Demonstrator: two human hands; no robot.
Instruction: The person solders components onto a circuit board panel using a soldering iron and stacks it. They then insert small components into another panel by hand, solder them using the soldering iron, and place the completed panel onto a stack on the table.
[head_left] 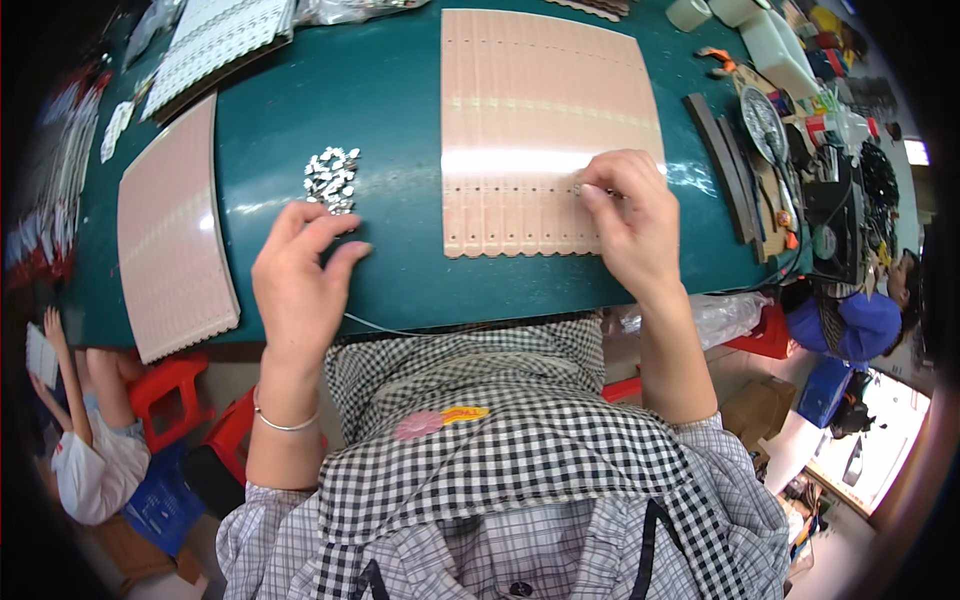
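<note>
left hand [302,285] stood, fingertips apart, beside metal pieces [331,180]. right hand [640,225] pinched a small part [578,190] over the pink sheet [540,125].

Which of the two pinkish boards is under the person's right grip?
The board right of the shiny little pile: the right grip is over its scalloped near end. The other board lies left of the pile, clear of both grips.

Across the desk [395,110], clocked from the pile [332,180]
Left hand [302,285] at 6 o'clock; left panel [178,235] near 8; stack of sheets [222,45] at 11; right panel [548,125] towards 3, its 5 o'clock corner under the right hand [637,222]; bars [716,160], then a dish [762,120], beyond.
</note>
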